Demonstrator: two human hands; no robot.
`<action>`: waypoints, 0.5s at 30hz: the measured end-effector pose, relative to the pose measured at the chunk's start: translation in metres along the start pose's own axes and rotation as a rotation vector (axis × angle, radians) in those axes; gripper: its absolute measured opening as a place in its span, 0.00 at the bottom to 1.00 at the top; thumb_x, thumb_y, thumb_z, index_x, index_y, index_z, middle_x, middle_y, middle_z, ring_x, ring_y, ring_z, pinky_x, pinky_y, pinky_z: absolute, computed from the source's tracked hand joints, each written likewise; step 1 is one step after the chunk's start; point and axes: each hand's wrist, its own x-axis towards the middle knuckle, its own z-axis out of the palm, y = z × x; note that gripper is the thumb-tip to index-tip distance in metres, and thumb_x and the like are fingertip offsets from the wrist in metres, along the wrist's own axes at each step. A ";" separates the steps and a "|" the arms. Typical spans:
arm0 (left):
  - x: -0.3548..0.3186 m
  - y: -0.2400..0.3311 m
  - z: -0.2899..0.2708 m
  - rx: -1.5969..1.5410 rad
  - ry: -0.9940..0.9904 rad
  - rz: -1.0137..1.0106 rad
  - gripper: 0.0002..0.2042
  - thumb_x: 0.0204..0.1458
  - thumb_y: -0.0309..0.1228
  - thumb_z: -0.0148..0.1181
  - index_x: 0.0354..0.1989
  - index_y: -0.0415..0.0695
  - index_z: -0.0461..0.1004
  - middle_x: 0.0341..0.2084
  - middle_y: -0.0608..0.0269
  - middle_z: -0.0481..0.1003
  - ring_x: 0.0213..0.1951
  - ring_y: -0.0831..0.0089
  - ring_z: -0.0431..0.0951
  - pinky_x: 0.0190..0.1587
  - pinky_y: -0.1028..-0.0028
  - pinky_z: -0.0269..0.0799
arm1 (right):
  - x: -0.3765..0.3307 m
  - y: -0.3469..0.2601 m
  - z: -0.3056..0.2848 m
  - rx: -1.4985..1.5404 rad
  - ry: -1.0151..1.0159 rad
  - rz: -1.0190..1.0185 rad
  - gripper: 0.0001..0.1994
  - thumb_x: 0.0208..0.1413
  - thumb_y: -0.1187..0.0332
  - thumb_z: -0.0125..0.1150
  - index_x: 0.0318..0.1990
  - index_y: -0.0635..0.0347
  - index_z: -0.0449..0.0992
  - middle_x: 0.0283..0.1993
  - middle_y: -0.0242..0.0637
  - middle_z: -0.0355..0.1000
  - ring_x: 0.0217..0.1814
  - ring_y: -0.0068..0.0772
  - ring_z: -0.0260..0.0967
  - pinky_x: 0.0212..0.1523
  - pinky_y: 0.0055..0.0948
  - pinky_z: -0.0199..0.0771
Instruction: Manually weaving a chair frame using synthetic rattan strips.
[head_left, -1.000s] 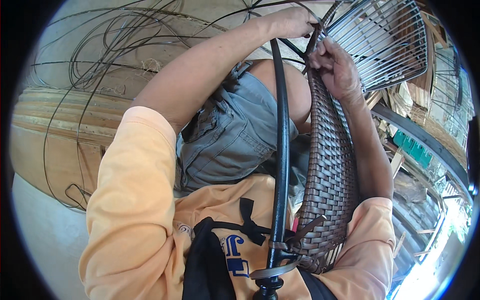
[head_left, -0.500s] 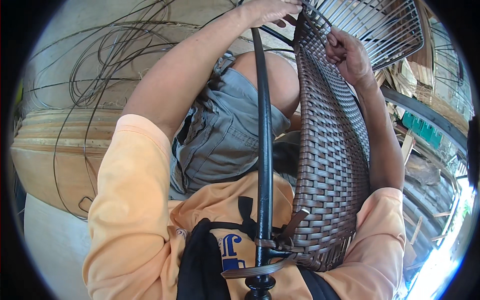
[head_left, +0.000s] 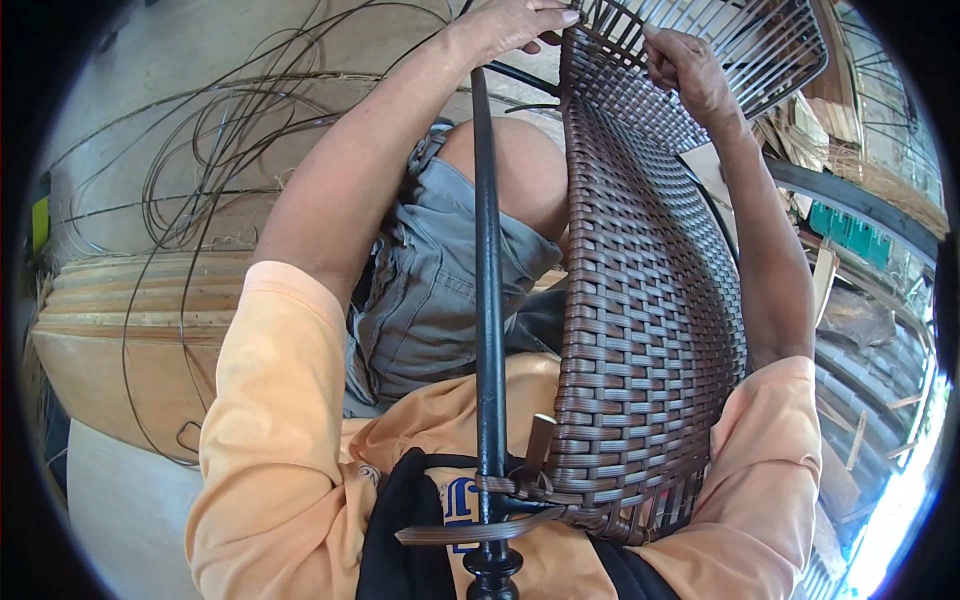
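Compared with a second ago, the dark-brown woven-strip panel [head_left: 640,270] presents a broader face; the glossy black round bar [head_left: 487,250] (beside it) appears farther left. The bare right hand [head_left: 690,72] stands farther from the bare left hand [head_left: 512,26].

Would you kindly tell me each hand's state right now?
Left hand: at the far end of the woven panel; grip cannot be told.
Right hand: loosely curled; whether it holds anything cannot be told.
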 end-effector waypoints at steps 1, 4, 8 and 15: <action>0.000 0.002 0.001 0.039 0.042 0.024 0.22 0.54 0.44 0.49 0.47 0.37 0.69 0.42 0.61 0.73 0.40 0.72 0.71 0.38 0.74 0.68 | 0.000 0.008 -0.002 0.130 0.009 0.155 0.19 0.60 0.59 0.39 0.19 0.61 0.62 0.14 0.28 0.55 0.16 0.17 0.49 0.19 0.20 0.51; 0.005 -0.004 0.002 0.073 0.015 0.000 0.24 0.53 0.45 0.49 0.48 0.36 0.68 0.42 0.59 0.73 0.41 0.71 0.71 0.38 0.73 0.67 | 0.007 0.022 -0.004 0.306 0.085 0.321 0.18 0.57 0.58 0.46 0.20 0.61 0.64 0.15 0.26 0.54 0.16 0.16 0.47 0.19 0.20 0.51; 0.002 -0.002 0.009 0.000 0.039 -0.055 0.23 0.53 0.47 0.48 0.46 0.39 0.70 0.37 0.63 0.73 0.39 0.73 0.70 0.38 0.74 0.66 | 0.012 -0.013 -0.014 0.232 0.137 0.411 0.19 0.57 0.58 0.47 0.16 0.56 0.61 0.13 0.25 0.55 0.15 0.19 0.47 0.16 0.26 0.50; 0.008 -0.019 0.000 -0.036 0.047 -0.018 0.21 0.52 0.45 0.52 0.46 0.40 0.70 0.37 0.68 0.73 0.38 0.77 0.72 0.36 0.77 0.67 | 0.007 0.007 -0.004 0.212 0.084 -0.278 0.20 0.55 0.57 0.49 0.19 0.64 0.66 0.15 0.29 0.58 0.18 0.22 0.52 0.21 0.32 0.57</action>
